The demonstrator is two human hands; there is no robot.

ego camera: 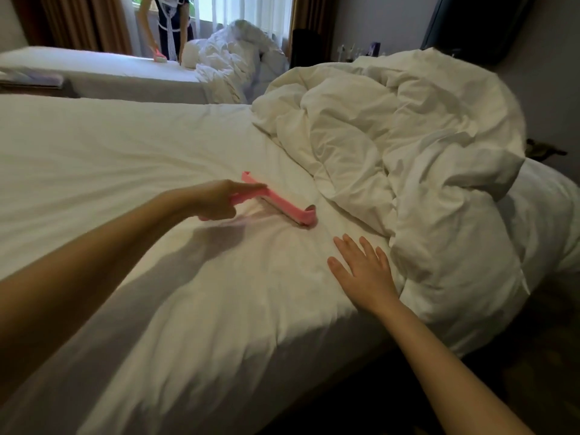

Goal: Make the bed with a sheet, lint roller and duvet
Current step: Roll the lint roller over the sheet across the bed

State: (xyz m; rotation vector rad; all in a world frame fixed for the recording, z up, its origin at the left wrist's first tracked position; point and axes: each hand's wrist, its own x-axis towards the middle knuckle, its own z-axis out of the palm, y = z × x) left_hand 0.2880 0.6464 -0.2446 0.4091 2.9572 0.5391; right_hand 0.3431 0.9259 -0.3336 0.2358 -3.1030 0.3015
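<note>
Lint roller (276, 204), pink, sits head-down on the white sheet (125, 158) mid-bed, just beside the duvet (408, 146) bunched at the right end. Our left hand (216, 199) curls round its handle. Our right hand (361, 268) lies flat on the sheet near the bed's near edge, fingers spread.

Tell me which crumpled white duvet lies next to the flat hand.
The big crumpled white duvet on the near bed, beside the flat right hand; the other duvet is heaped by the far bed.
</note>
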